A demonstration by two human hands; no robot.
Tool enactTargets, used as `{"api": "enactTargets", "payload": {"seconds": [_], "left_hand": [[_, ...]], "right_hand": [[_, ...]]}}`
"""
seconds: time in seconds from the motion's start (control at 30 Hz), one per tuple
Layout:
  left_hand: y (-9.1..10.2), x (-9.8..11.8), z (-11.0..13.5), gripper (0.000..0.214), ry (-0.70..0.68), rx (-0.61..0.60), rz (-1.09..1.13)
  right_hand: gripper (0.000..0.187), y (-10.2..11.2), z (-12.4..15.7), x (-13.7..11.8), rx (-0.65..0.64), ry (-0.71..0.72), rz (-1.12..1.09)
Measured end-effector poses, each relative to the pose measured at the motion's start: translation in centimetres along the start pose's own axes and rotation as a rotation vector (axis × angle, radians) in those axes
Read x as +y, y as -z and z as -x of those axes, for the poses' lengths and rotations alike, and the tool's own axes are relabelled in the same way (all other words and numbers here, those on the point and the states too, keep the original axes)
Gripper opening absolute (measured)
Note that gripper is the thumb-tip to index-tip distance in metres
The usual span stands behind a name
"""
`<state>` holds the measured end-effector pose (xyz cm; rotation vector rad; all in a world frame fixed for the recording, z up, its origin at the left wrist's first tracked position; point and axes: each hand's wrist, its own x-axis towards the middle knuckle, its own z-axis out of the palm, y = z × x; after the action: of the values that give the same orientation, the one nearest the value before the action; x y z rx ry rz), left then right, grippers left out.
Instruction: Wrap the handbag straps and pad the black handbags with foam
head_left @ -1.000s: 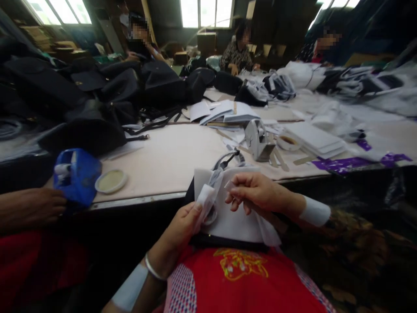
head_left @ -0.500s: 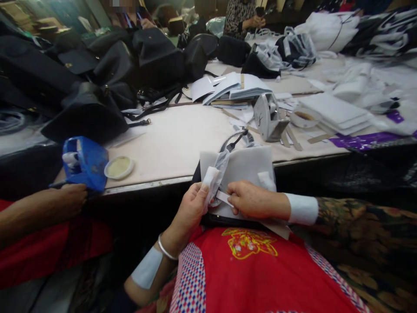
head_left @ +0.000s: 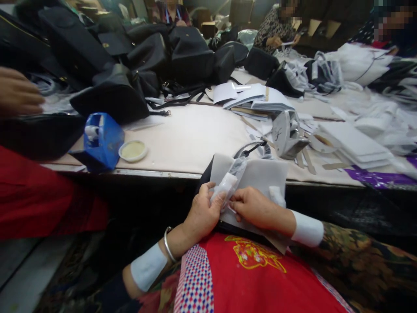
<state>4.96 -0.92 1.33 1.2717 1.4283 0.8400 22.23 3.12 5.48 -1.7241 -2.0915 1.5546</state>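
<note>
A black bag (head_left: 203,176) with a light grey sheet (head_left: 260,174) over its front leans on my lap against the table edge. Its strap (head_left: 239,165), wrapped in clear plastic and white foam (head_left: 224,184), runs down the sheet. My left hand (head_left: 205,211) is closed round the foam-wrapped strap. Close beside it, my right hand (head_left: 256,206) pinches a narrow white strip (head_left: 232,209) at the wrap's lower edge; the fingers partly hide it. A second white foam wrap (head_left: 276,196) lies at the sheet's right side.
On the table (head_left: 185,143) stand a blue tape dispenser (head_left: 102,141), a small round dish (head_left: 133,151) and a grey tape dispenser (head_left: 288,134). Paper sheets (head_left: 254,95) and black bags (head_left: 107,93) lie behind. A co-worker's hand (head_left: 19,93) is at left.
The white strip has moved in against the foam wrap, and my hands are closer together. The co-worker's hand at left has left the blue dispenser and risen. The view has shifted left.
</note>
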Motion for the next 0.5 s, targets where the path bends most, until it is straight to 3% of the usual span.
{"api": "enactTargets", "payload": {"seconds": [0.27, 0.33, 0.5], "left_hand": [[-0.3, 0.3, 0.7, 0.060, -0.032, 0.084, -0.078], [-0.2, 0.1, 0.6, 0.054, -0.015, 0.095, -0.063], [0.0, 0.0, 0.4, 0.038, 0.036, 0.044, 0.070]], "right_hand": [[0.023, -1.6, -1.3, 0.7, 0.144, 0.048, -0.121], [0.023, -2.1, -1.6, 0.6, 0.172, 0.071, -0.195], [0.022, -1.7, -1.3, 0.0, 0.116, 0.007, -0.304]]}}
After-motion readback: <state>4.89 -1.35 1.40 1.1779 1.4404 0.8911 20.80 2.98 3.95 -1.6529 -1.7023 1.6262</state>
